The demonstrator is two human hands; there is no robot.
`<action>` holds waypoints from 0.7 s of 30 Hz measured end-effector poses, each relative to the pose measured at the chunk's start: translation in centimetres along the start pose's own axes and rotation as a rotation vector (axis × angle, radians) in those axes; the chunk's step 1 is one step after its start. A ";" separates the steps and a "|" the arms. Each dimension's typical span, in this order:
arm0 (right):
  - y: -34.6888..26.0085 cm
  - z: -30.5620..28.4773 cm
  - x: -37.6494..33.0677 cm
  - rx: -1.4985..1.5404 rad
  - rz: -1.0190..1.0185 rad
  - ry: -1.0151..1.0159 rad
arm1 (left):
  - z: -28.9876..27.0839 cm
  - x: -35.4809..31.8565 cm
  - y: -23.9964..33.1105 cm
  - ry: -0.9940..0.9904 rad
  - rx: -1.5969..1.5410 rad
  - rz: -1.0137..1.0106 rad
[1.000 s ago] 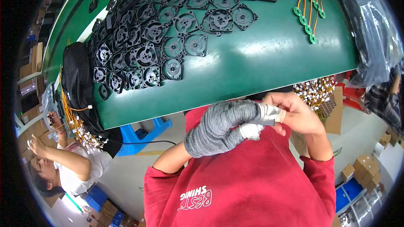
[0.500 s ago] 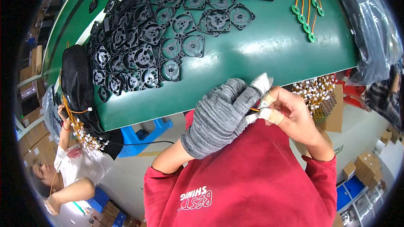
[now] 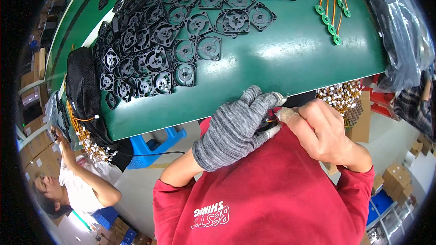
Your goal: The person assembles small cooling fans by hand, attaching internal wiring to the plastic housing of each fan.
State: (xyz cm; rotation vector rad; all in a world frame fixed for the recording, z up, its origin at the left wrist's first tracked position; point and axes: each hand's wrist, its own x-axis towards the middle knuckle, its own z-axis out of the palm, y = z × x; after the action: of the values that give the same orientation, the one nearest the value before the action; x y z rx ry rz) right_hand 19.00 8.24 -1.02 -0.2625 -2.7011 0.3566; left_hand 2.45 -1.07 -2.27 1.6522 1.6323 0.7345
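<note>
Two hands meet just below the near edge of the green table, over the person's red shirt. The left hand, in a grey knitted glove with white fingertips, is curled around a small black fan, of which only a dark sliver and thin orange and red wires show between the fingers; the fan sits against the chest, touching both hands. The bare right hand, one fingertip wrapped in pale tape, is bent in toward the same spot and pinches at the fan's wire end; how tightly it grips cannot be told, as the fingertips are hidden behind the glove. On the glossy table lies a spread of square black fan frames, each with a round hub and spokes, overlapping like tiles. At the far right sit green ring boards on orange leads. A black mesh bag hangs off the left corner, and a bundle of orange wires with white plugs hangs under the right edge. Another person in white works lower left.
</note>
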 end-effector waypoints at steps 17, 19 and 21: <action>-0.3 -0.2 0.1 0.479 0.192 0.052 | 1.2 0.1 -0.4 0.142 -0.657 0.114; 0.6 -0.4 0.1 0.817 0.345 -0.055 | 1.3 0.5 -0.3 0.153 -0.704 0.135; 1.5 -0.6 0.0 1.067 0.415 -0.144 | 0.8 0.6 -0.3 0.118 -0.679 0.132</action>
State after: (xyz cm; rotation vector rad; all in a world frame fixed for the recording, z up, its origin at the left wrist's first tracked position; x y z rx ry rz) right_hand 19.44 9.76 -0.91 -0.4613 -2.1597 1.8653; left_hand 2.94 -0.55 -3.03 1.2367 1.1589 1.3021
